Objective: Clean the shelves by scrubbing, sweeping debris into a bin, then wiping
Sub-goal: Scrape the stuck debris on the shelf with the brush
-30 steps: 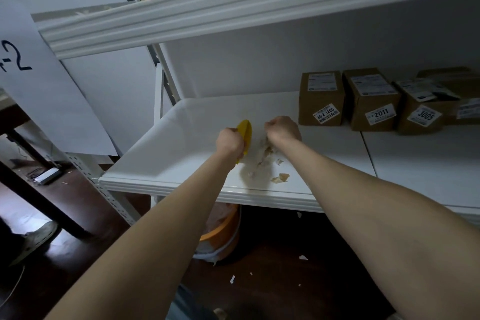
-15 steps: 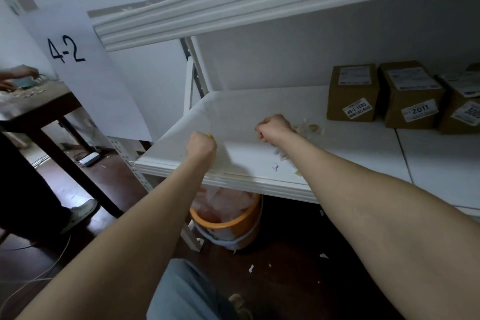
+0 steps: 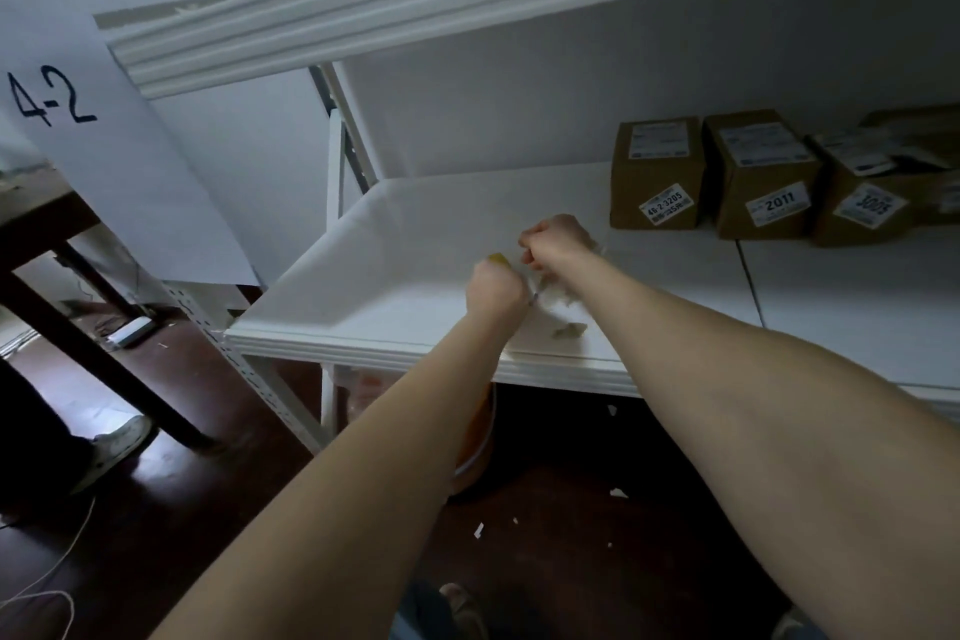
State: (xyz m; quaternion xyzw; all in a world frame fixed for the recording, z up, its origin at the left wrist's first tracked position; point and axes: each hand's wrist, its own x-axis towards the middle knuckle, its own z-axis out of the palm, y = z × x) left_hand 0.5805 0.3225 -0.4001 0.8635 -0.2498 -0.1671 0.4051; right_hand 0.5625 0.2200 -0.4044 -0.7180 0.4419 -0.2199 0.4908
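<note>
The left hand (image 3: 493, 288) is gripping a yellow tool (image 3: 498, 258), its fingers curled tight round it so that only the tool's yellow tip is showing above the fist. Half a second ago this hand was down at the front lip of the shelf (image 3: 395, 276), right above the orange bin (image 3: 475, 442). Now it is back up on the shelf surface, just beside the right hand (image 3: 558, 242).

The right hand is staying at much the same spot on the shelf, its fingers bunched into a fist. The blur is hiding whether it is holding anything, so I cannot tell.

Pale debris (image 3: 569, 329) is lying on the shelf just right of the left hand, with one clump near the front edge. A second ago the bits were sitting in a looser heap between the two hands. The bin is standing on the floor (image 3: 156, 535) under the shelf, mostly hidden behind the left forearm.

The view is swinging back to the right, so three labelled boxes (image 3: 657, 172) are now showing at the back of the shelf, and the "4-2" sign (image 3: 52, 94) is sitting nearer the left edge. Paper scraps (image 3: 478, 529) are dotting the dark floor.
</note>
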